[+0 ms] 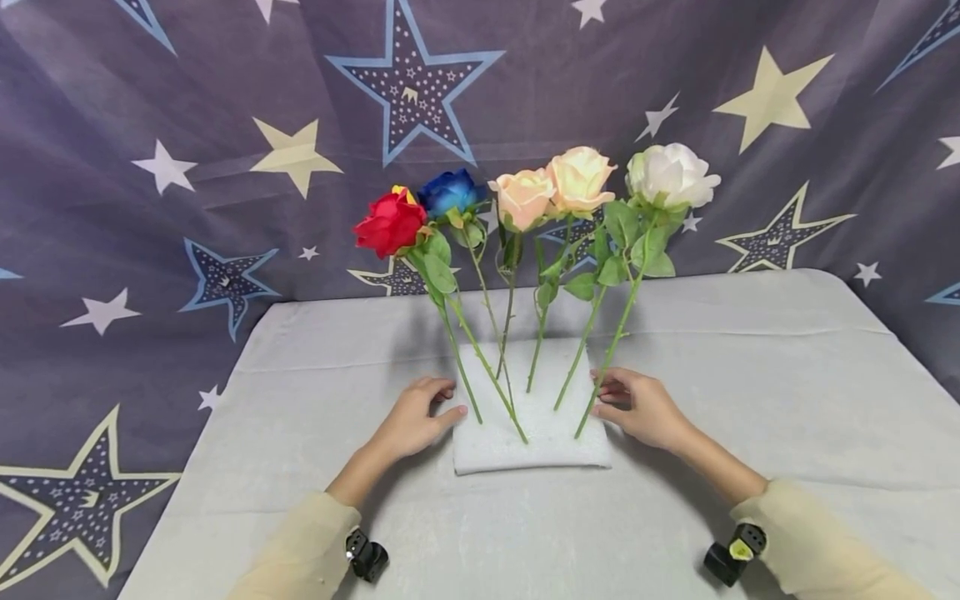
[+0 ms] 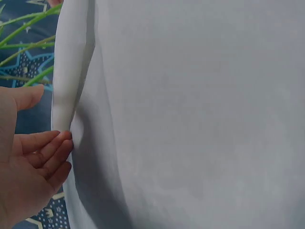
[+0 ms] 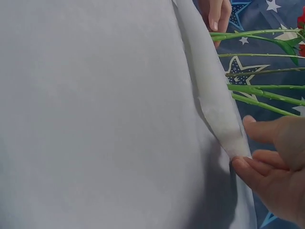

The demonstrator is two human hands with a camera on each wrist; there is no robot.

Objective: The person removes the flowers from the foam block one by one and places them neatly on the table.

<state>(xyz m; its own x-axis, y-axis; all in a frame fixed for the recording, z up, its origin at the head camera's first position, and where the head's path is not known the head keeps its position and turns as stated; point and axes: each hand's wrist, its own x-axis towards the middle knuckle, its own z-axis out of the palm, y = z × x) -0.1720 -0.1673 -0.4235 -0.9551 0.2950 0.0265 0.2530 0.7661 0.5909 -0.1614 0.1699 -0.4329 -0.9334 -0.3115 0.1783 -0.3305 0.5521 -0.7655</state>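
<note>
A folded white foam pad (image 1: pixel 531 458) lies on the table with several artificial roses standing in it on green stems. They are a red rose (image 1: pixel 390 223), a blue rose (image 1: pixel 451 192), two peach roses (image 1: pixel 581 178) and a white rose (image 1: pixel 675 175); a bit of yellow petal shows behind the red one. My left hand (image 1: pixel 420 419) rests at the pad's left side, and my right hand (image 1: pixel 641 408) is at its right side. Both wrist views show bent fingertips touching the pad's edge, left fingers (image 2: pixel 55 152) and right fingers (image 3: pixel 255 167), with each thumb raised apart from them.
A grey-white cloth (image 1: pixel 750 400) covers the table. Behind it hangs a dark curtain (image 1: pixel 75 192) patterned with stars. Small black cameras (image 1: pixel 367 556) are worn at the cuffs of the beige sleeves (image 1: pixel 300 542). The white rose's stem leans close to my right fingers.
</note>
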